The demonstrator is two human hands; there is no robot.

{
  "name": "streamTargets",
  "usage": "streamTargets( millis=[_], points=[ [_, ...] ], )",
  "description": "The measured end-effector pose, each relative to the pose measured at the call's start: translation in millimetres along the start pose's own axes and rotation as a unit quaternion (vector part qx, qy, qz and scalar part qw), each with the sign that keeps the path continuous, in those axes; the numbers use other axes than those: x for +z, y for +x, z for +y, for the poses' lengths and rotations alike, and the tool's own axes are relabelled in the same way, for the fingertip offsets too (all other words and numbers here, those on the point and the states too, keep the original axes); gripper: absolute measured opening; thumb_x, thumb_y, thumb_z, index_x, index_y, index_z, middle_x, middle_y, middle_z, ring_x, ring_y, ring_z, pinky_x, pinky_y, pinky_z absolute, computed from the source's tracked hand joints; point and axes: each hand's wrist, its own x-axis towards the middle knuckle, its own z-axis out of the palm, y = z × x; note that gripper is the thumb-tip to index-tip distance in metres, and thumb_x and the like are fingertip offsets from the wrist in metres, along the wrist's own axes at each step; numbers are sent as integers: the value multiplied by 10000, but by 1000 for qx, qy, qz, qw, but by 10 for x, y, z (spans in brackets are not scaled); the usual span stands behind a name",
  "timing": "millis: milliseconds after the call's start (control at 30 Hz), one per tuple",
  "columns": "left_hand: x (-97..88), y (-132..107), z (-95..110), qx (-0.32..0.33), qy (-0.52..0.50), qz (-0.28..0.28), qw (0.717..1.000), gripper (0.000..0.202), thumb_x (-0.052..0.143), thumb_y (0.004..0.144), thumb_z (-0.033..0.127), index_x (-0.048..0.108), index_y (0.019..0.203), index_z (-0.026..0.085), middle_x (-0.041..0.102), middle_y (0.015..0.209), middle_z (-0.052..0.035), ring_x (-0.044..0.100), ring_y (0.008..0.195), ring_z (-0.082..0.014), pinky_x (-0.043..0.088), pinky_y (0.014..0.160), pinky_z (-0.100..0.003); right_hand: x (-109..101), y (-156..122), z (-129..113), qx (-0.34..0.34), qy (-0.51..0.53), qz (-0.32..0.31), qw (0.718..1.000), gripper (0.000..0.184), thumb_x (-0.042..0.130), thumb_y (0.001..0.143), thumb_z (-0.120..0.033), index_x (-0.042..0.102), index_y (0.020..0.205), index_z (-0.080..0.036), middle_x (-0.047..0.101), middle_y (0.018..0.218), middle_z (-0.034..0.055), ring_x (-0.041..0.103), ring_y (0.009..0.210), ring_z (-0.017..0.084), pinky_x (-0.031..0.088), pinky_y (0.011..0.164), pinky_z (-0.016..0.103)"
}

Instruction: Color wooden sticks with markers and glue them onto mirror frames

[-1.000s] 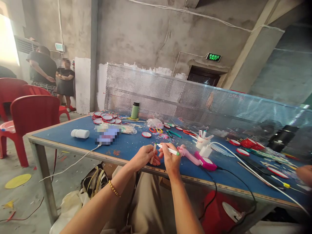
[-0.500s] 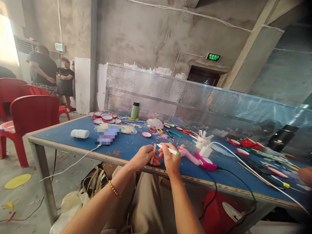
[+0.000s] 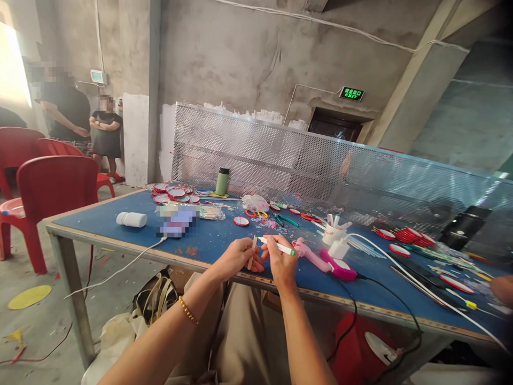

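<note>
My left hand (image 3: 240, 258) pinches a small flat wooden stick (image 3: 253, 252) upright above the near table edge. The stick's top end looks green. Between the fingers of my right hand (image 3: 281, 262) is a white marker (image 3: 280, 246) with a green end, its tip pointing left at the top of the stick. Whether the tip touches the stick I cannot tell. Just right of that hand lies a pink handled device (image 3: 340, 266) with a black cord. Beyond the hands are small colourful pieces (image 3: 266, 224) and green-handled pliers (image 3: 286, 220).
On the blue table (image 3: 224, 240) stand a white bottle (image 3: 131, 220), a green tumbler (image 3: 222, 182) and a cup of markers (image 3: 333, 230). Red-rimmed round discs (image 3: 175, 192) are piled at the back left. A white cable (image 3: 385, 251) crosses the right side. Another person's hand (image 3: 503, 290) shows far right.
My hands, the marker and the stick are practically unmoved. In the background, a standing person at the left has shifted slightly.
</note>
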Motion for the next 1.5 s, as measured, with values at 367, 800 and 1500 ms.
streamTargets(
  millis=[367,800,1500],
  points=[
    [-8,13,-24,0,-4,-1,1000,280,626,834,430,516,821,173,713,679,-46,737,656,-198,570,633,-286,-1,3,14,-4,-3,6,1000,290,593,874,-458,675,790,-192,628,603,-23,560,422,111,467,450,238],
    [-7,4,-6,-1,-6,0,1000,319,648,816,460,509,823,172,705,675,-42,732,645,-187,569,629,-279,2,-7,5,-1,-1,0,1000,265,584,880,-431,671,802,-193,624,603,-28,556,428,111,453,450,234],
    [-6,15,-28,3,-1,-4,1000,365,634,808,518,504,828,178,709,678,-35,734,665,-197,571,647,-292,3,7,7,-12,4,-2,1000,251,586,891,-407,665,793,-189,622,603,-29,560,441,105,462,470,221]
  ],
)
